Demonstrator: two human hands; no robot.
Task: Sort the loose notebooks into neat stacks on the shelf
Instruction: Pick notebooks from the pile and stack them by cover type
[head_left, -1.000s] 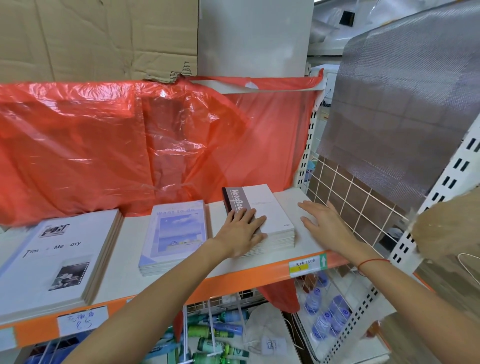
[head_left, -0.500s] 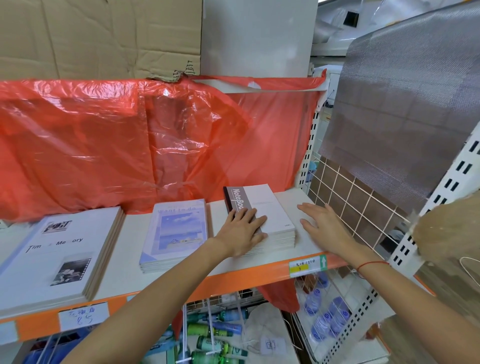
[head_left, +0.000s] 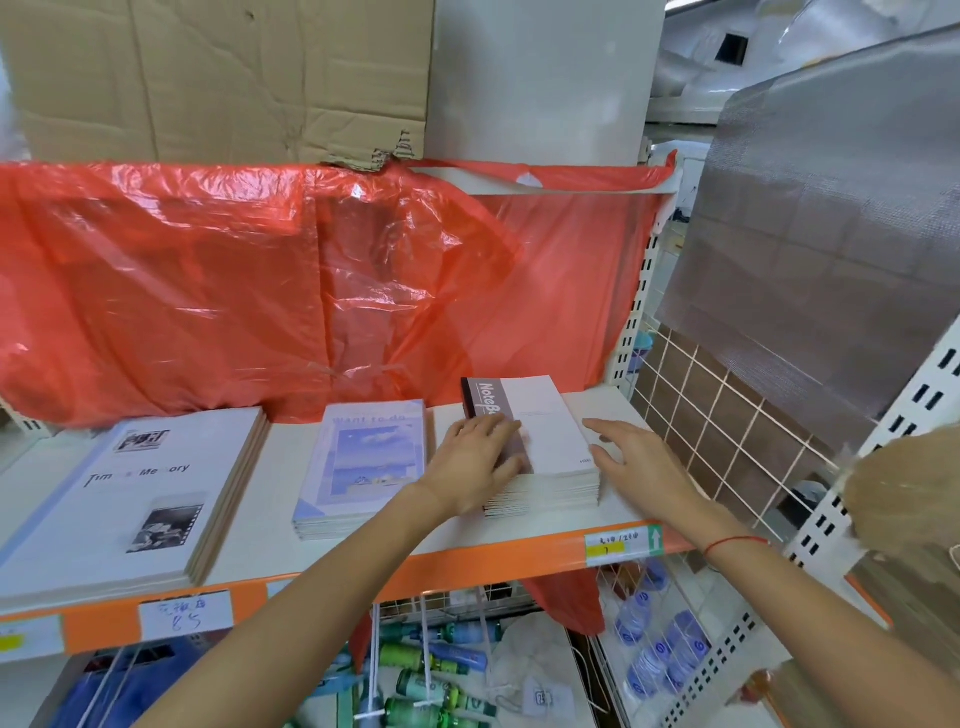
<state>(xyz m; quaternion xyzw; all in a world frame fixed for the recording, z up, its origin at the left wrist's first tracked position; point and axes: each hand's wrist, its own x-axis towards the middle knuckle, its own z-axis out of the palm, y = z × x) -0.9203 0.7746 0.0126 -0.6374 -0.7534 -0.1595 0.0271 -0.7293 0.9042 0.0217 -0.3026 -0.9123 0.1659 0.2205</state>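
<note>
Three stacks of notebooks lie on the white shelf (head_left: 452, 538). A white stack with a brown "NoteBook" spine (head_left: 550, 441) is at the right. My left hand (head_left: 480, 462) rests flat on its left part, fingers spread over the brown strip. My right hand (head_left: 631, 454) lies flat against the stack's right edge, fingers apart. A blue "Want to do" stack (head_left: 366, 462) sits in the middle. The large white "Time Memory" stack (head_left: 140, 493) is at the left.
A red plastic sheet (head_left: 260, 291) hangs behind the shelf under a cardboard box (head_left: 223, 78). A wire grid panel (head_left: 727, 441) closes the right side. The orange shelf lip (head_left: 467, 564) carries price labels. Bottles (head_left: 431, 670) fill the bins below.
My right hand has slid left until it touches the NoteBook stack's right edge. My left hand stays flat on the stack's top.
</note>
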